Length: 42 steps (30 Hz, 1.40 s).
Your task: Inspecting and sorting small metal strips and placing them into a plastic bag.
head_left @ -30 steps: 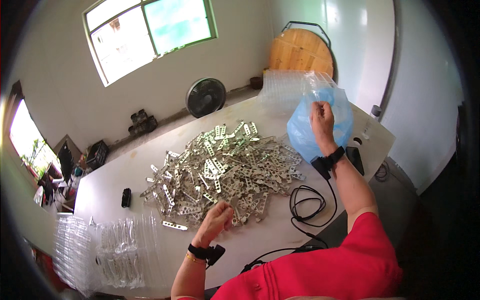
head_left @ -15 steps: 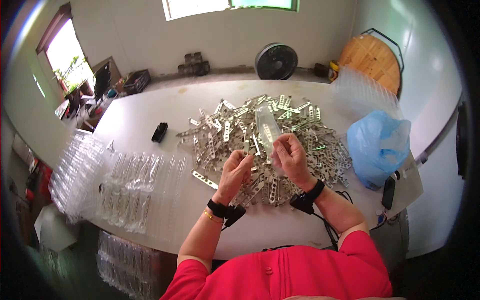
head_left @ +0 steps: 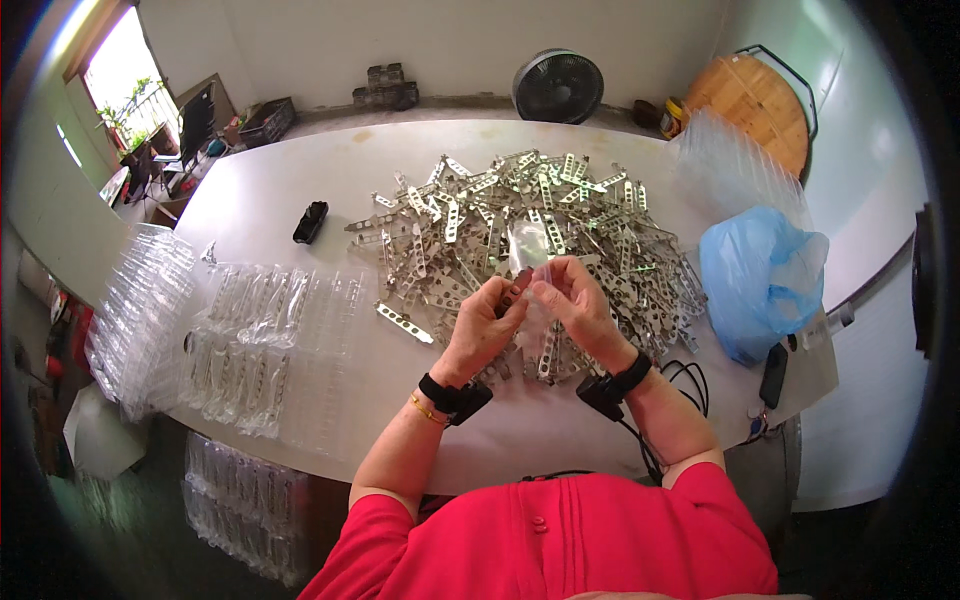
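Over the front of a large heap of perforated metal strips (head_left: 620, 260), my two hands are close together. My left hand (head_left: 480, 328) is closed on one metal strip (head_left: 513, 292), which looks dark here. Pinched in my right hand (head_left: 585, 312) is a small clear plastic bag (head_left: 528, 243), spread above and below the fingers. The strip's end is against or very near the bag; I cannot tell whether it is inside. A lone perforated strip (head_left: 404, 322) lies at the heap's left edge.
On the table's left is a clear plastic tray (head_left: 325, 330) with bagged strips, beside stacked clear trays (head_left: 140, 315). A small black object (head_left: 311, 222) lies behind them. Right stand a blue plastic bag (head_left: 750, 285) and more clear trays (head_left: 735, 165). Black cables (head_left: 655, 455) run by my right forearm.
My hands have come closer together, and the strip in my left hand has moved right to the plastic bag. The view has shifted slightly, so the table sits higher.
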Motion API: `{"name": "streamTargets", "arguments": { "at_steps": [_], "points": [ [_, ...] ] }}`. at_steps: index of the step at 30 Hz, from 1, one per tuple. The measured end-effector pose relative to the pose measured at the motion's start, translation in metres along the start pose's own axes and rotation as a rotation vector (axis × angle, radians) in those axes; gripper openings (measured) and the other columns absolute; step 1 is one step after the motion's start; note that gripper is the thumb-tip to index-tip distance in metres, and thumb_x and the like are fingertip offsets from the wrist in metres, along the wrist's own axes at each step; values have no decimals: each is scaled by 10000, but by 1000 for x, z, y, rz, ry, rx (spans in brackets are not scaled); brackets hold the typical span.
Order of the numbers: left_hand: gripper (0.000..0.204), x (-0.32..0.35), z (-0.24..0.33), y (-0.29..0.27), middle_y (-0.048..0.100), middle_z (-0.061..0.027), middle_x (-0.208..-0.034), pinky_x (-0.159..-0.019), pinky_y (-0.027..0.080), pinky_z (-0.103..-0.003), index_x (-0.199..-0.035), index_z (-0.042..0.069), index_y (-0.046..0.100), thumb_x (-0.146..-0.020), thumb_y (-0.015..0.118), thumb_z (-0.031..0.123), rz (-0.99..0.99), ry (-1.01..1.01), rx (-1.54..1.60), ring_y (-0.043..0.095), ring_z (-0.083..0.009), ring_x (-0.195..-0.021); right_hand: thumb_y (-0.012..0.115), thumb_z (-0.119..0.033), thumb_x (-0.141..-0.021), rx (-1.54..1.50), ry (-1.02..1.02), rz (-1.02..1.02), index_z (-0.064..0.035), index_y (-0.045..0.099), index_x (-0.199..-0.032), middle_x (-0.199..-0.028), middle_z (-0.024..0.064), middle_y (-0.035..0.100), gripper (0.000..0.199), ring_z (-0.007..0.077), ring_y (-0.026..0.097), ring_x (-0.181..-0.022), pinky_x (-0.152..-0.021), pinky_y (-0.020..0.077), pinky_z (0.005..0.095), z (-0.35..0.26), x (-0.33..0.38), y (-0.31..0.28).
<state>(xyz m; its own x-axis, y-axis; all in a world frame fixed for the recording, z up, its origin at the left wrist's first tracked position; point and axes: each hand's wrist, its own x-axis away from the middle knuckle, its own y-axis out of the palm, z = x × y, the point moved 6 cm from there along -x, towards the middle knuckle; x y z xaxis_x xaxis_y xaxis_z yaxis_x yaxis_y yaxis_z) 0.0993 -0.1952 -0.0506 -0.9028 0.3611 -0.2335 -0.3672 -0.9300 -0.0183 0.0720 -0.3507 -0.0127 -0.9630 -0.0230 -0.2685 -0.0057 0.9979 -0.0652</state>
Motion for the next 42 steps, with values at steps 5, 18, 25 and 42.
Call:
{"name": "streamTargets", "arguments": {
  "at_steps": [5, 18, 25, 42],
  "points": [
    [161, 6, 12, 8, 571, -32, -729, -595, 449, -288, -990, 21, 579, -946, 686, 133, -64, 135, -348, 507, -95, -655, 654, -272, -1021, -28, -16, 65, -34, 601, -1092, -927, -32, 615, 254, 38, 567, -872, -768, 475, 215, -21, -10, -23],
    [213, 5, 32, -6, 585, -10, -724, -583, 444, -280, -1022, 18, 616, -951, 715, 192, -38, 51, -173, 534, -91, -654, 612, -176, -1036, -67, -124, 319, -50, 615, -1042, -909, 43, 700, 126, 120, 688, -792, -705, 571, 260, -44, 4, -58],
    [226, 19, 22, -3, 579, 53, -790, -580, 427, -207, -1054, -2, 611, -982, 697, 193, -82, -155, -86, 500, -18, -684, 596, -163, -1042, -185, -148, 434, -42, 595, -1034, -927, 73, 714, 122, 156, 721, -831, -698, 599, 280, -43, 12, -72],
    [175, 19, 16, 0, 511, 52, -640, -471, 384, -208, -925, 51, 596, -995, 673, 192, -69, -243, 268, 432, -25, -505, 635, -234, -1027, -247, 62, 370, -73, 626, -1042, -926, 30, 700, 162, 113, 685, -814, -734, 564, 255, -17, 34, -107]
  ]
}}
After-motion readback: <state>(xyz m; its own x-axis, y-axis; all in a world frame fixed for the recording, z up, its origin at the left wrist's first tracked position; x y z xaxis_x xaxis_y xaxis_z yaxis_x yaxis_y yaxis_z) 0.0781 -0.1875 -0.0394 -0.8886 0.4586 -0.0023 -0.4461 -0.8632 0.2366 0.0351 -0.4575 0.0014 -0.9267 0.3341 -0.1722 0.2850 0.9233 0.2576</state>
